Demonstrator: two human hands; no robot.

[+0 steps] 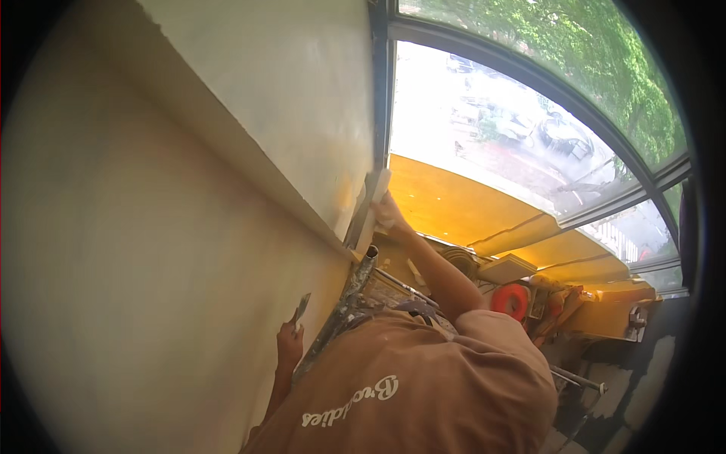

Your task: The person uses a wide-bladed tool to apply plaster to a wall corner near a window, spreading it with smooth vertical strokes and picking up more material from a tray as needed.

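Note:
My right hand reaches up to the wall corner beside the window, its fingers closed around a long, pale, flat plastering trowel. The trowel lies against or very close to the wall's edge; exact contact is hard to make out. Low at the left, my left hand grips a small putty knife, its blade pointing up, near the plastered wall. Above runs a smooth, cream wall face, set off by a long ledge.
A stained scaffold pole rises between my body and the wall. The dark-framed window stands at the right, over a yellow panel. Below lie a red ring-shaped thing, a board and assorted clutter.

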